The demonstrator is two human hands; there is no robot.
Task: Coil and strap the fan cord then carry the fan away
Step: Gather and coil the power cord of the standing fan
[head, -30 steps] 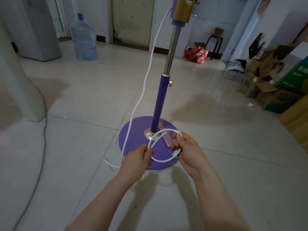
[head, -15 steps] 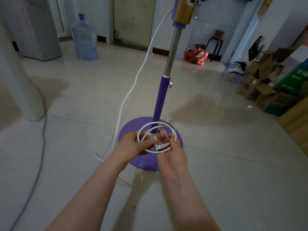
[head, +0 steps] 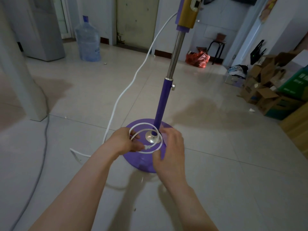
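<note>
Cord (head: 145,130) now lies in two stacked loops over the fan base (head: 143,164), where a second ago there was one, and less slack trails on the floor. Left hand (head: 123,140) pinches the loops together; right hand (head: 170,147) hovers half open at their edge, so I judge coiling is partway done and strapping not begun.

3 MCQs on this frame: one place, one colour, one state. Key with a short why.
1. Where is the water jug?
A. far left, by the wall
B. on the fan base
C. beside the boxes

2. Colour of the fan base?
A. white
B. purple
C. red

3. State of the cord?
A. fully strapped
B. a coil started, a long run loose
C. untouched

Key: A, it stands at the far left; B, the disc is purple; B, the left hand holds loops, the right hand is alongside, and slack trails on the floor.
</note>
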